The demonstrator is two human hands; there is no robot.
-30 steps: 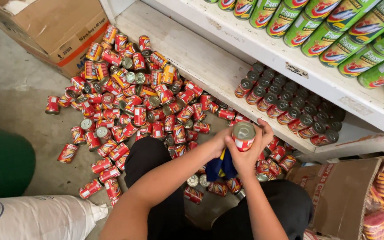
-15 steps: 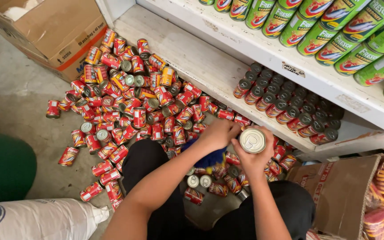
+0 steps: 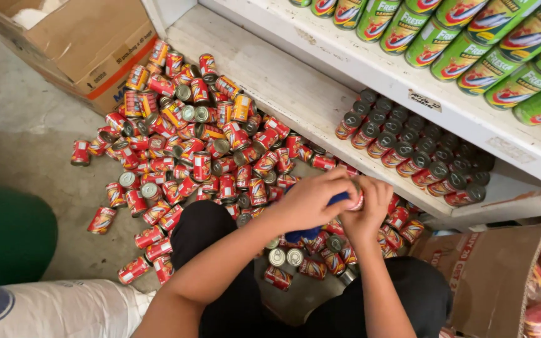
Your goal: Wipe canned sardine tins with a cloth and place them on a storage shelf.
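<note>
Between the knees, a small red can (image 3: 356,198) is clasped by both hands: left hand (image 3: 308,203) wrapped over it with a blue cloth (image 3: 338,198), right hand (image 3: 365,216) closed beneath. It could be dropped if the grip slips. Loose cans (image 3: 189,144) are scattered on the concrete floor (image 3: 26,156); beyond, a white shelf (image 3: 295,94) carries rows of cans (image 3: 421,150).

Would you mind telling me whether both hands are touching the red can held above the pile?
Touching. The head view shows the left hand wrapped over the red can with a blue cloth, while the right hand grips it from below.
</note>
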